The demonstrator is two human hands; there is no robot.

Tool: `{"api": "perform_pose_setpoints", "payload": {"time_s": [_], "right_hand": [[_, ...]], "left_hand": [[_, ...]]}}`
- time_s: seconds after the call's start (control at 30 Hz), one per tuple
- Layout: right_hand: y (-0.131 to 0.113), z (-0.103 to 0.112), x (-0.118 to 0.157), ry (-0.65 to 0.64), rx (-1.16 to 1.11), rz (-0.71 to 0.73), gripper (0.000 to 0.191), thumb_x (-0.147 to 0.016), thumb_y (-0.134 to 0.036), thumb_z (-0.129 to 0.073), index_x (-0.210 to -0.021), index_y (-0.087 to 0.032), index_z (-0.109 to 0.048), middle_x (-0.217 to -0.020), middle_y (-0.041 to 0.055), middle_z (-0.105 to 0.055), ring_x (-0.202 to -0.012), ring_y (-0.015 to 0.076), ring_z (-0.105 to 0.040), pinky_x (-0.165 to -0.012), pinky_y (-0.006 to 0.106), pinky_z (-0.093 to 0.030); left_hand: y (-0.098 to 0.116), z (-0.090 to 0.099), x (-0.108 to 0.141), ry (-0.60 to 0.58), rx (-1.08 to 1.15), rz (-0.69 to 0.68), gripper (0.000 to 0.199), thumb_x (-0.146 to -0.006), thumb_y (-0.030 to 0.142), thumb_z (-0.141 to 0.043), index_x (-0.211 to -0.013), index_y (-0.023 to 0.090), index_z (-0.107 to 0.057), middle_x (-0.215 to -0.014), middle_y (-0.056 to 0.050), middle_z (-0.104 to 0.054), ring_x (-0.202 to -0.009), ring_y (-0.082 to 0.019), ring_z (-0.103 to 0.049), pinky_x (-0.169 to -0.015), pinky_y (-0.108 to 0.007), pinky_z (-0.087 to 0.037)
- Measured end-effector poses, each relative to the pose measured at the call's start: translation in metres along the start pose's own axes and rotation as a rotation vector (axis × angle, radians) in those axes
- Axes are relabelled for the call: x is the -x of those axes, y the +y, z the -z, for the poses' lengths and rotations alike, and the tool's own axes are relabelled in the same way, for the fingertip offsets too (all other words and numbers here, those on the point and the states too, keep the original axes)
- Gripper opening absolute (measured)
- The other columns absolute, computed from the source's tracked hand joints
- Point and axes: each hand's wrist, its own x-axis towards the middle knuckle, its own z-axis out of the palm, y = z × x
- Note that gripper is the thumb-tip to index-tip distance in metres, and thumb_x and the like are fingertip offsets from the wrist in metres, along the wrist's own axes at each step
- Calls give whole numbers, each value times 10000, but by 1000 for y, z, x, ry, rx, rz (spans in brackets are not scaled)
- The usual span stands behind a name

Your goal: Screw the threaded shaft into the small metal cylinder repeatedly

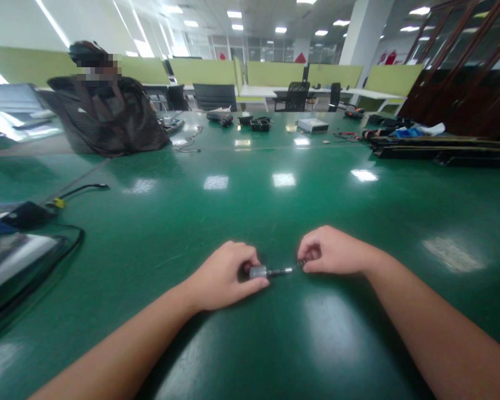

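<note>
While a large dark bag point(120, 125) stands in the upper left of the frame with its handles raised and its contents hidden, a small black tray-like container point(260, 127) sits at the upper centre, the dark items in it too small to make out, and a pale flat box point(312, 126) lies to its right, its inside out of sight. At the lower centre of the frame is a slim tool point(259, 272) with a stubby, greyish, glassy-looking cylinder for a body, a narrow dark shaft and a bright silvery end pointing right. It lies roughly level; whether it touches the green tabletop point(250, 211) I cannot tell. The left hand point(225, 276) is clamped on the cylinder, thumb on the near side and fingers on the far side. Just beside the silvery end, the right hand point(333, 251) has thumb and fingers pinched on a small dark piece point(302, 262), too blurred to name.
</note>
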Motion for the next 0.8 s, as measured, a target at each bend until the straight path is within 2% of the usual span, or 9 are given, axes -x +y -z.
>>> {"api": "perform_pose_setpoints", "payload": {"time_s": [0.37, 0.6, 0.8], "right_hand": [[1, -3, 1, 17, -4, 73, 127, -728, -176, -748, -852, -172, -775, -742, 11, -691, -658, 131, -608, -611, 237, -464], [-3, -11, -3, 12, -35, 107, 140, -771, -221, -762, -901, -175, -787, -761, 8, -694, -653, 123, -602, -585, 227, -439], [-16, -41, -17, 198, 24, 290, 131, -792, -208, -767, -920, -183, -781, -828, 20, -719, -752, 135, -618, -689, 241, -436]], "left_hand": [[1, 0, -1, 5, -3, 1, 274, -860, 466, -699, -853, 197, -648, -805, -5, -662, -753, -182, -595, -753, -317, -401], [3, 0, -4, 12, -9, -9, 282, -863, 467, -698, -840, 192, -639, -796, -8, -656, -746, -183, -591, -736, -311, -396], [2, -3, -7, 21, -11, -10, 232, -829, 412, -728, -887, 201, -649, -796, 4, -651, -741, -175, -591, -739, -311, -393]]}}
